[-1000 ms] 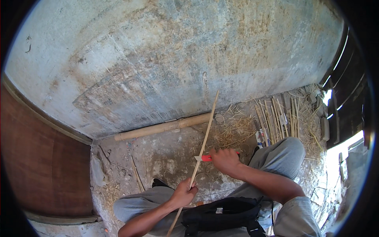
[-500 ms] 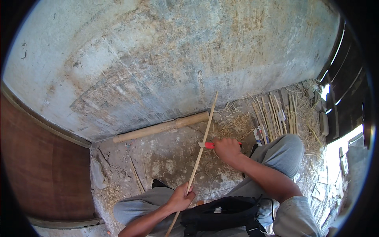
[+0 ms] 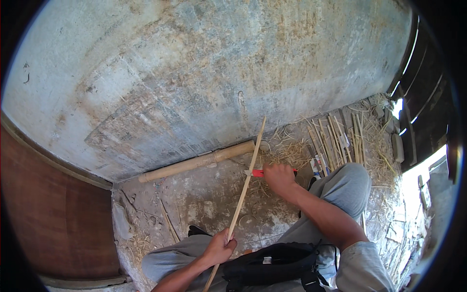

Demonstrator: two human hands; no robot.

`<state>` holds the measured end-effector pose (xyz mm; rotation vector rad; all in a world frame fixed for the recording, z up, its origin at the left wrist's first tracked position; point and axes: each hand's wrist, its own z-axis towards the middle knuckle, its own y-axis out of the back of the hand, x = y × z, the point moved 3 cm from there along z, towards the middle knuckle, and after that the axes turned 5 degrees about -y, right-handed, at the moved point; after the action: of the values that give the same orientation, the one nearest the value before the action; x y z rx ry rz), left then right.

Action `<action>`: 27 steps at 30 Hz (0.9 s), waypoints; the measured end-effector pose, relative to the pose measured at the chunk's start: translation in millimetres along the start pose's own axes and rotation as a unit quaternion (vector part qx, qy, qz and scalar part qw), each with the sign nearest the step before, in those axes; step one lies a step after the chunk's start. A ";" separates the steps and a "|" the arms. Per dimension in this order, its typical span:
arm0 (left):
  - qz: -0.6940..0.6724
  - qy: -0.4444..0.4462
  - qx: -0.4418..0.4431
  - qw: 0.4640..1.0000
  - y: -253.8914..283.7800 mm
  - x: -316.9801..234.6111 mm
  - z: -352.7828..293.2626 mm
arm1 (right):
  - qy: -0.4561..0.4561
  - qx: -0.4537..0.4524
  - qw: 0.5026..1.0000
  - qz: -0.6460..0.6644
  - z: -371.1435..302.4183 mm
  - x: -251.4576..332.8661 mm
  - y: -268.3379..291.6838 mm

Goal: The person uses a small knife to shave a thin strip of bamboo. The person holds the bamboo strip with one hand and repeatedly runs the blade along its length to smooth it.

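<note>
A long, thin bamboo strip (image 3: 241, 198) slants up and away from my lap toward the wall. My left hand (image 3: 220, 248) is closed around its lower part, above my left thigh. In my right hand (image 3: 280, 179) is a red-handled knife (image 3: 257, 173), gripped in a fist. Its short, broad blade lies against the strip, past the strip's middle toward the far end. The strip's near end runs down out of the picture beside a black bag (image 3: 272, 263) on my lap.
A thick bamboo pole (image 3: 197, 163) lies along the foot of the stained wall (image 3: 204, 73). Several bamboo strips (image 3: 335, 138) lie beyond my right knee, near a heap of shavings (image 3: 288, 152). At the left stands a brown wooden panel (image 3: 58, 209). Thin sticks (image 3: 169, 220) lie left of my foot.
My right hand and the knife have moved slightly farther up the strip, away from me. The left hand still grips the strip in nearly the same place. The view has shifted a little.
</note>
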<state>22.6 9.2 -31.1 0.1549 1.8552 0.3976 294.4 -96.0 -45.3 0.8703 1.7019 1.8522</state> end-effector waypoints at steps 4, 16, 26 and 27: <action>-0.015 0.024 0.006 1.000 2.7 -4.4 -4.9 | -0.006 -0.033 0.999 0.005 1.9 -5.7 -6.5; -0.022 0.057 0.037 0.997 4.7 20.0 -22.6 | -0.134 0.021 0.991 -0.017 26.0 -45.4 17.1; 0.103 0.031 0.033 0.994 22.4 -4.7 -9.6 | -0.203 -0.020 0.978 0.048 25.3 -52.7 25.1; 0.134 0.046 0.036 0.989 23.9 -10.8 -7.4 | -0.190 -0.056 0.979 0.049 25.9 -54.4 25.6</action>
<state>16.9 26.8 -11.1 0.4436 1.9465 0.5307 352.4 -120.1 -26.6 1.1906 1.3283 1.6895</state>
